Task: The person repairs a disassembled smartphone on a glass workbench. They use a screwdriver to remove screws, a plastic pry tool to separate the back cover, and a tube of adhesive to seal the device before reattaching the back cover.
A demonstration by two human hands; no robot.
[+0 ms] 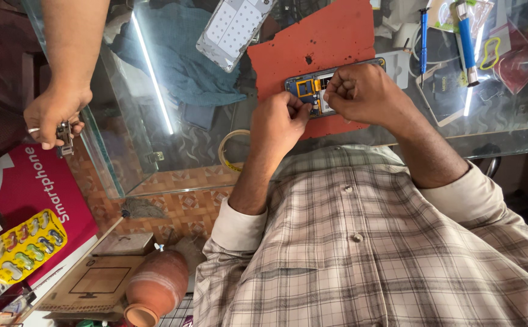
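An opened smartphone (308, 86) with its back off lies on a red mat (318, 42) on a glass counter (173, 139). My left hand (279, 124) rests at the phone's near edge with fingertips pinched on a part inside it. My right hand (364, 91) is curled over the phone's middle, fingers closed and pressing on its inner parts. What the fingers pinch is too small to tell. A detached white back cover (234, 27) lies to the upper left of the mat.
Another person's hand (52, 112) at the left holds a small metal part (65, 136). Blue screwdrivers (467, 42) and small items lie at the right. A clay pot (155, 284), cardboard box (94, 281), yellow pill pack (25, 245) and red sign sit below left.
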